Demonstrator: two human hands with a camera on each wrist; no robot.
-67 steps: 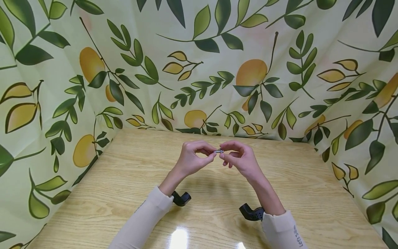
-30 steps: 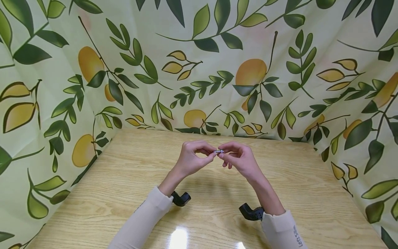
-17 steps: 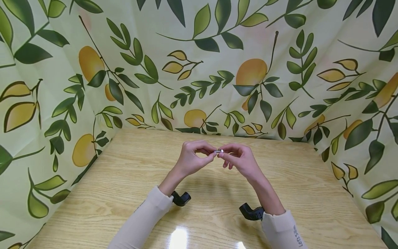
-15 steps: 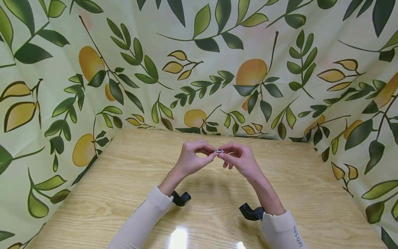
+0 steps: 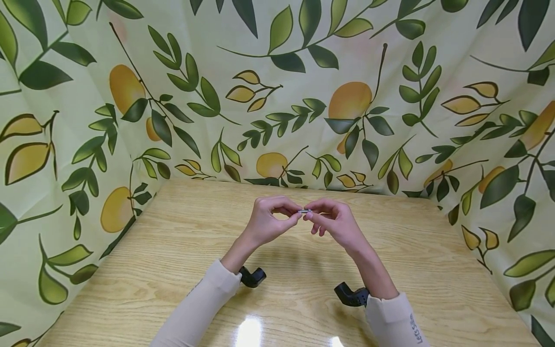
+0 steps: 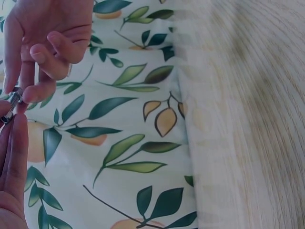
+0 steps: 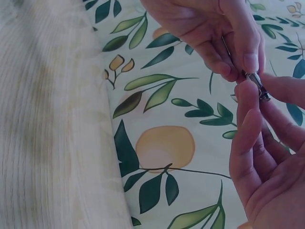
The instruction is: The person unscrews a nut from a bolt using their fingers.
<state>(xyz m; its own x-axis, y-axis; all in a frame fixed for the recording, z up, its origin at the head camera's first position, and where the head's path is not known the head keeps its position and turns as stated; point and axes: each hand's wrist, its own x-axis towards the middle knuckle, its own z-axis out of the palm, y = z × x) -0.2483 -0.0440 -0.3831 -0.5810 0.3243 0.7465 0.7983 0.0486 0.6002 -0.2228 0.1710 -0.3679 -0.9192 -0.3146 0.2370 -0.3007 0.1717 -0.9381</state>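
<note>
A small silvery metal bolt (image 5: 304, 211) with a threaded shank is held level between both hands, above the table. My left hand (image 5: 269, 222) pinches its left end between thumb and fingertips. At the other end, the thumb and index finger of my right hand (image 5: 335, 220) close around a wider part; whether that is a head or a nut is unclear. Ridges on the bolt (image 7: 256, 80) show in the right wrist view, with fingertips on either side. In the left wrist view the bolt (image 6: 14, 100) sits at the left edge, partly covered by fingers.
The light wood table (image 5: 195, 250) spreads below both hands. A leaf-and-fruit patterned cloth (image 5: 295, 130) hangs behind it and along both sides. Black wrist-camera mounts (image 5: 253, 277) jut inward from the wrists, low over the table.
Both hands stay in nearly the same place. The right thumb and fingertips shift slightly around the bolt's right end, whose bright wider part shows less now. The left hand keeps its pinch.
</note>
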